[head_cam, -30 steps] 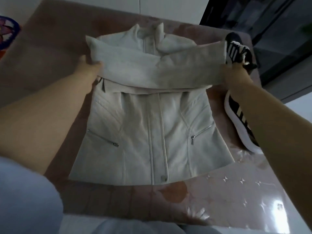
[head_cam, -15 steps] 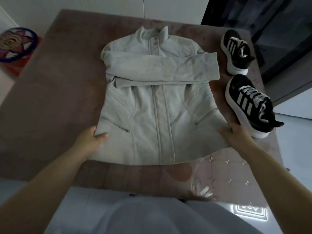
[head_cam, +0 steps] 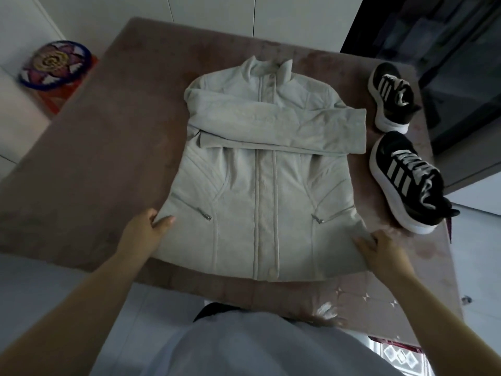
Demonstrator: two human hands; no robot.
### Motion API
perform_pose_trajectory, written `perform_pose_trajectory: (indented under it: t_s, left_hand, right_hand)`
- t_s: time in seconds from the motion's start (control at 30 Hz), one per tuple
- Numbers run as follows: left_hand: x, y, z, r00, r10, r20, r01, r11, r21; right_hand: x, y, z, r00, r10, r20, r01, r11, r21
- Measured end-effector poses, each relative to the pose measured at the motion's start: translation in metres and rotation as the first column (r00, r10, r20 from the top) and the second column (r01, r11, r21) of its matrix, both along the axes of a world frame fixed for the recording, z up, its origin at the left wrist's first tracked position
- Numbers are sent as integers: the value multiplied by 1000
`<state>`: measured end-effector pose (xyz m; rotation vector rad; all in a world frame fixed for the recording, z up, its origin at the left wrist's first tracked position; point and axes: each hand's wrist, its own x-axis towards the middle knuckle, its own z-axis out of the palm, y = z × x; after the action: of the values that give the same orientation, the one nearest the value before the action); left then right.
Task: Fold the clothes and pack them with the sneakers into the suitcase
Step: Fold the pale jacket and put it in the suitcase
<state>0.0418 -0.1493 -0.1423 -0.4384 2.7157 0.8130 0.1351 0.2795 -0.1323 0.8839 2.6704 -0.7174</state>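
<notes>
A: What is hard to read here?

B: Mostly the right hand. It sits at the lower right corner of the jacket with its thumb on the cloth. Its fingers are smeared by blur, so I cannot tell whether it pinches the edge or only lies on it.

A: And the other one?

B: The left hand is clearer. It pinches the lower left edge, thumb on top.

A: Is anything covered?

B: One sleeve lies folded across the chest and hides nearly all of the other, which shows only as a strip below it. The person's pale shirt blocks part of the table at its near edge, and both forearms run out of the bottom of the view. The round patterned disc at far left is blurred.

A: Where do the things lie?

B: The jacket is flat and front up in the middle of the table, collar away from the person. The far sneaker stands beside its shoulder. The near sneaker stands beside its waist, close to the right hand.

A: What differs from a second ago?

B: Then both hands held the sleeve at the shoulders, and the right arm covered part of the near sneaker. Half a second ago the hands were already at the lower corners, and they are still there. The sleeve now rests flat, and both sneakers show whole.
</notes>
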Motion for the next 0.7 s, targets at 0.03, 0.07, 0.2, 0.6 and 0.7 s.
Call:
perform_pose_trajectory:
  t_s: [0.03,0.07,0.2,0.6,0.7]
  left_hand:
    - [0,0,-1,1000,-21,16,21,1000,-19]
    - [-2,0,-1,999,-29,20,30,999,-25]
    - [-19,5,8,999,-33,-6,32,999,-20]
    - [-151,49,34,921,-294,-256,294,955,-38]
    - [-186,56,26,946,-261,-192,266,964,-4]
  right_hand:
    - [0,-2,2,999,-7,48,6,1000,9]
    - [-1,-2,3,999,-1,49,0,1000,17]
    - [-24,-15,19,983,183,-23,-180,978,109]
    - [-181,-12,28,958,262,-118,-247,961,125]
    - [-206,5,29,982,178,-56,-173,981,86]
